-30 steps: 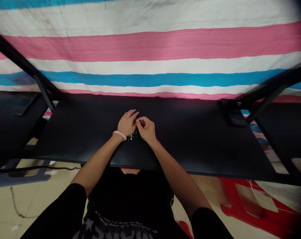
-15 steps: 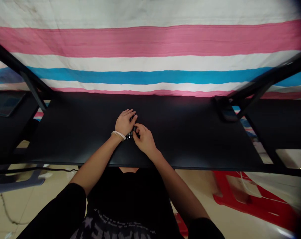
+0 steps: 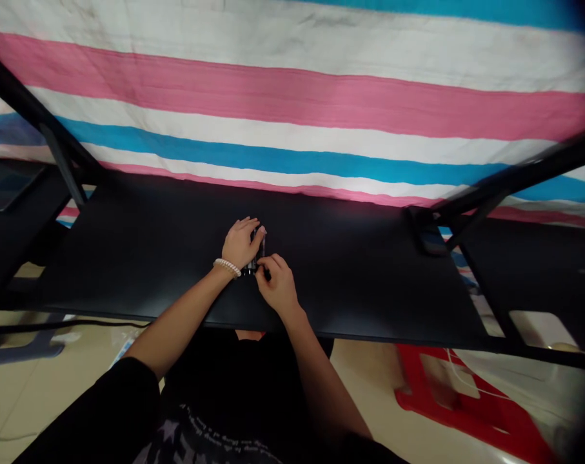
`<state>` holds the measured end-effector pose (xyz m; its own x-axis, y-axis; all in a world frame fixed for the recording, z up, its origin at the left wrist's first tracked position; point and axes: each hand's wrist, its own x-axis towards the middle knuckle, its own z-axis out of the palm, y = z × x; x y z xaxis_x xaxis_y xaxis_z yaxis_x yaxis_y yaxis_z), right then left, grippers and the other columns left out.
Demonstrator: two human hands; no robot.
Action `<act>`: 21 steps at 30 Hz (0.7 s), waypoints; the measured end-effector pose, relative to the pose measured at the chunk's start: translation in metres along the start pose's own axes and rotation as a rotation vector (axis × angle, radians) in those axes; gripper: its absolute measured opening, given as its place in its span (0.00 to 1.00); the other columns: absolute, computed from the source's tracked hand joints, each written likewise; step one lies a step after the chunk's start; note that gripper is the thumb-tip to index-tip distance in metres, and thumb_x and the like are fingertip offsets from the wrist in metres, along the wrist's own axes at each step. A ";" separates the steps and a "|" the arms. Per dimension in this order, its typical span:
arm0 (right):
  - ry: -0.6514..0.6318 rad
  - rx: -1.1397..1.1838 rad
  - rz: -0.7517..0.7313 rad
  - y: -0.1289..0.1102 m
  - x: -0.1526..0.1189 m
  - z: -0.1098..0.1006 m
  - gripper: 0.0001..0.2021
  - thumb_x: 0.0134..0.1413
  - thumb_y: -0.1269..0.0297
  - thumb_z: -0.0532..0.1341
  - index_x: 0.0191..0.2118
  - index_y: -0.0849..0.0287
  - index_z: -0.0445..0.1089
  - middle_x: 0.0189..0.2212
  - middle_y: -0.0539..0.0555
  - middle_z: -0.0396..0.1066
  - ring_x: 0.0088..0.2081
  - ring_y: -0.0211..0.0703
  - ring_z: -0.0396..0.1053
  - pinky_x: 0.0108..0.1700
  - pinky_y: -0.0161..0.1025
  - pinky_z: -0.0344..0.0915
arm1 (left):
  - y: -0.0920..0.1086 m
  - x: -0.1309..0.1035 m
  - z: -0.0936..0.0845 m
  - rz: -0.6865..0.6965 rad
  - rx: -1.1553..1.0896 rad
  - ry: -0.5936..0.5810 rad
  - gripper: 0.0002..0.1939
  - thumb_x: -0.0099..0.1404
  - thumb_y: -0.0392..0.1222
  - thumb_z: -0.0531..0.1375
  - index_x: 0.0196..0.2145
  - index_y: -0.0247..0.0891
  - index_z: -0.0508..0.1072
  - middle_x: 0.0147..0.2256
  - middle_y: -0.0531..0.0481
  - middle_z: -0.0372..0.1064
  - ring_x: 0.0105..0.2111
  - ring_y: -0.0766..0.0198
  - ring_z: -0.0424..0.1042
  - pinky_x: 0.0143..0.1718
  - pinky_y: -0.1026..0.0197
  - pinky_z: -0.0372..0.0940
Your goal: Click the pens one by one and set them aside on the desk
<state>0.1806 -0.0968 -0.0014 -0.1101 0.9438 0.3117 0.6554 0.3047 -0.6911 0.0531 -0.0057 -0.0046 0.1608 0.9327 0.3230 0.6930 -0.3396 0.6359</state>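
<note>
A small dark object with clear or grey parts (image 3: 254, 261) lies on the black tabletop (image 3: 350, 270), mostly covered by my hands. Several shiny tips show along its near edge; its kind cannot be made out. My left hand (image 3: 240, 241), with a white beaded bracelet at the wrist, rests over its left and far side. The thumb lies along the right side, with the other fingers stretched across the far end. Thumb and bent forefinger of my right hand (image 3: 277, 283) pinch together at the object's near right side, the other fingers curled.
A dark phone-like device (image 3: 426, 232) lies at the table's right end beside the slanted black frame bar (image 3: 524, 167). A striped cloth (image 3: 292, 103) hangs behind the table. Below are a red plastic stool (image 3: 471, 399) and a black cable (image 3: 69, 323).
My right hand has shifted slightly towards me, away from the left thumb, and more of the small object shows between the hands. The head view has tilted.
</note>
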 end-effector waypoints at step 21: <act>-0.917 1.049 -0.226 -0.077 -0.083 -0.054 0.17 0.52 0.48 0.71 0.43 0.53 0.76 0.38 0.55 0.75 0.42 0.48 0.73 0.44 0.43 0.70 | -0.009 0.005 -0.008 -0.099 -0.227 0.170 0.21 0.75 0.50 0.50 0.52 0.34 0.76 0.54 0.36 0.75 0.59 0.51 0.71 0.62 0.45 0.64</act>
<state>0.1796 -0.2056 0.0610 -0.8430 0.4854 0.2316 -0.2498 0.0279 -0.9679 0.0424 0.0015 -0.0028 -0.0329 0.9356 0.3516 0.5214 -0.2841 0.8046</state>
